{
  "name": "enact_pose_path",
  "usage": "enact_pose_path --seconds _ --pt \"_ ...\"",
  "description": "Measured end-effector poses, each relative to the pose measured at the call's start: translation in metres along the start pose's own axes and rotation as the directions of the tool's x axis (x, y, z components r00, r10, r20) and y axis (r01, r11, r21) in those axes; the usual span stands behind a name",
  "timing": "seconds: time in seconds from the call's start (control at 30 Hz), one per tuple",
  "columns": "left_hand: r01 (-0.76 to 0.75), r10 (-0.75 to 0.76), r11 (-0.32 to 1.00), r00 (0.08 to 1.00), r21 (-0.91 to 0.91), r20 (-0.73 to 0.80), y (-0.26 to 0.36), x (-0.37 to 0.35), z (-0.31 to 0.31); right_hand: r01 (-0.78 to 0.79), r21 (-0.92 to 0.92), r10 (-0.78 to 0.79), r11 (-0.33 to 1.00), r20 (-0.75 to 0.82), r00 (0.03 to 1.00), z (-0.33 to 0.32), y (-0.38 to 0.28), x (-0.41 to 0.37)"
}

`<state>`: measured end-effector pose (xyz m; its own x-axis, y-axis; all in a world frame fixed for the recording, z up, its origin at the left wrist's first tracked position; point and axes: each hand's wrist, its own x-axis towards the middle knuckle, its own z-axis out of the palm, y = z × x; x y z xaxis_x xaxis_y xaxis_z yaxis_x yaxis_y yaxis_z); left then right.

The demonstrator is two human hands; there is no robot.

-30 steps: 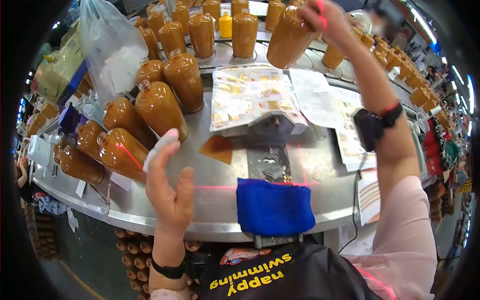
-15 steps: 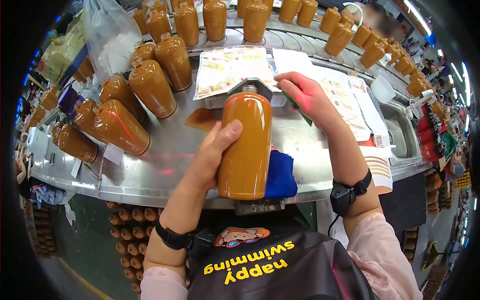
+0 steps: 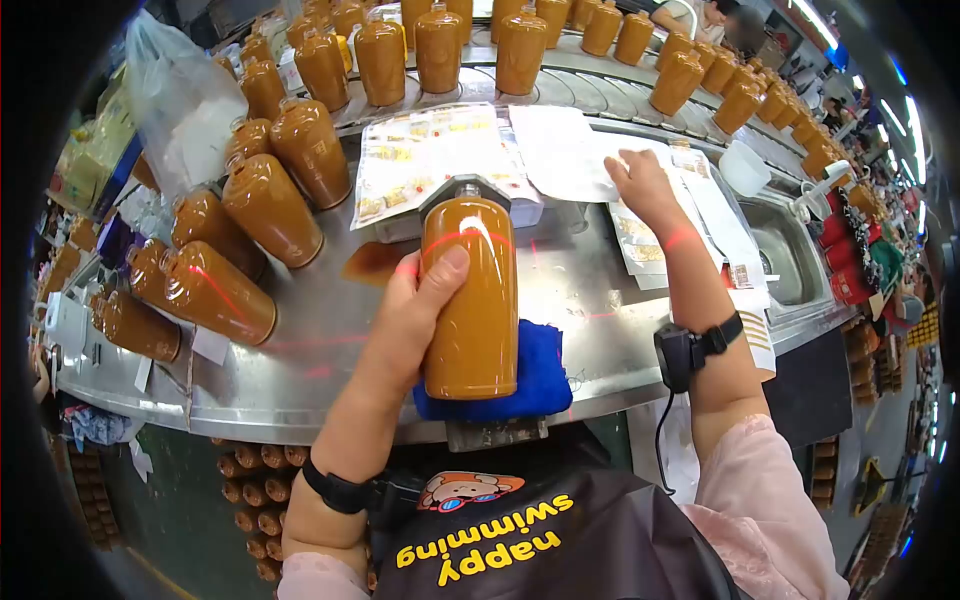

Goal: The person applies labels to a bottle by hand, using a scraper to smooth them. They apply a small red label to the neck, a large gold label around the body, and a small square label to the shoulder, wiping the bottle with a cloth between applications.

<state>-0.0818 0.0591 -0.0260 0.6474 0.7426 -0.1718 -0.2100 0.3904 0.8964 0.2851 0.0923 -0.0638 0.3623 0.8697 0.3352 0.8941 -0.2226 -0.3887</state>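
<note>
My left hand (image 3: 425, 305) is wrapped round a glossy brown bottle (image 3: 472, 330), thumb across its front. The bottle lies with its neck away from me, up against a dark angled rest (image 3: 470, 183). A blue cloth (image 3: 540, 370) is under its near end. A blurred brown-orange flat piece (image 3: 375, 262) sticks out to the left beyond my left fingers. My right hand (image 3: 645, 188) is over the papers to the right, with bent, blurred fingertips at the edge of a white sheet (image 3: 560, 150); I cannot tell whether it grips anything.
Several brown bottles (image 3: 273, 208) stand at the left beside a plastic bag (image 3: 180, 100). More bottles (image 3: 522, 55) line the conveyor (image 3: 580, 92) at the back. Printed sheets (image 3: 425, 150) lie ahead. A white scoop-like container (image 3: 743, 168) and a metal sink (image 3: 800, 255) are at right.
My right hand has moved right, away from the bottle's neck to the white sheet. The green flat piece near it no longer shows. More of the blue cloth is visible; the view has shifted slightly.
</note>
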Motion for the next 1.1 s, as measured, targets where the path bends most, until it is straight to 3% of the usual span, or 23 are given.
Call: enact_pose_path --seconds 0.07,0.17,0.27,0.3,0.33,0.37,0.43,0.47,0.57,0.63,0.7,0.77,0.8,0.87,0.93,1.1 --pt "-0.089 0.101 0.991 0.987 0.1 -0.126 -0.015 0.003 0.004 -0.094 -0.04 0.098 0.995 0.138 0.986 0.007 0.012 0.007" --pt "-0.229 0.279 0.923 0.952 0.309 -0.128 -0.025 0.005 0.004 -0.327 0.097 0.289 0.94 0.285 0.914 -0.015 -0.025 -0.011" --pt "-0.209 0.324 0.822 0.937 0.53 -0.132 -0.025 0.006 -0.003 -0.029 0.112 0.026 0.993 0.03 0.999 -0.001 -0.013 -0.006" --pt "-0.209 0.304 0.842 0.945 0.497 -0.118 -0.024 0.006 -0.003 0.085 0.099 -0.077 0.991 -0.081 0.994 0.001 -0.013 -0.004" --pt "-0.208 0.286 0.862 0.953 0.462 -0.104 -0.021 0.004 -0.003 0.083 0.193 -0.064 0.978 -0.103 0.993 -0.008 -0.027 -0.006" --pt "-0.205 0.268 0.881 0.959 0.427 -0.092 -0.02 0.002 -0.003 -0.045 0.374 0.03 0.926 0.045 0.999 -0.025 -0.039 -0.008" --pt "-0.215 0.276 0.88 0.957 0.424 -0.089 -0.02 0.001 -0.004 -0.348 0.621 0.128 0.702 0.371 0.92 -0.058 -0.061 -0.01" --pt "-0.221 0.281 0.88 0.956 0.42 -0.085 -0.021 0.001 -0.004 -0.361 0.656 0.066 0.663 0.429 0.901 -0.066 -0.054 -0.013" --pt "-0.222 0.274 0.897 0.958 0.383 -0.088 -0.023 0.002 -0.004 -0.409 0.369 0.163 0.835 0.544 0.823 -0.07 -0.043 -0.026" --pt "-0.225 0.277 0.894 0.957 0.387 -0.084 -0.025 0.003 -0.005 -0.268 -0.013 0.226 0.963 0.577 0.785 -0.061 -0.034 -0.026" --pt "-0.229 0.282 0.892 0.956 0.39 -0.083 -0.025 0.004 -0.008 0.063 -0.161 0.006 0.985 0.395 0.919 -0.05 -0.018 -0.015" --pt "-0.23 0.283 0.892 0.955 0.389 -0.084 -0.027 0.004 -0.009 0.115 -0.267 -0.063 0.957 0.195 0.979 -0.045 -0.021 0.013" --pt "-0.23 0.284 0.894 0.955 0.383 -0.088 -0.027 0.004 -0.008 0.224 -0.248 -0.17 0.943 0.221 0.96 -0.042 -0.024 0.035" --pt "-0.233 0.286 0.898 0.954 0.373 -0.093 -0.025 0.004 -0.005 0.086 -0.28 0.037 0.956 0.406 0.913 -0.019 -0.038 0.081" --pt "-0.217 0.275 0.899 0.956 0.381 -0.103 -0.024 0.004 -0.005 -0.001 -0.365 0.176 0.931 0.447 0.877 0.009 -0.044 0.112" --pt "-0.217 0.271 0.902 0.957 0.372 -0.099 -0.027 0.007 -0.01 0.051 -0.371 0.136 0.927 0.461 0.877 0.049 -0.028 0.147"
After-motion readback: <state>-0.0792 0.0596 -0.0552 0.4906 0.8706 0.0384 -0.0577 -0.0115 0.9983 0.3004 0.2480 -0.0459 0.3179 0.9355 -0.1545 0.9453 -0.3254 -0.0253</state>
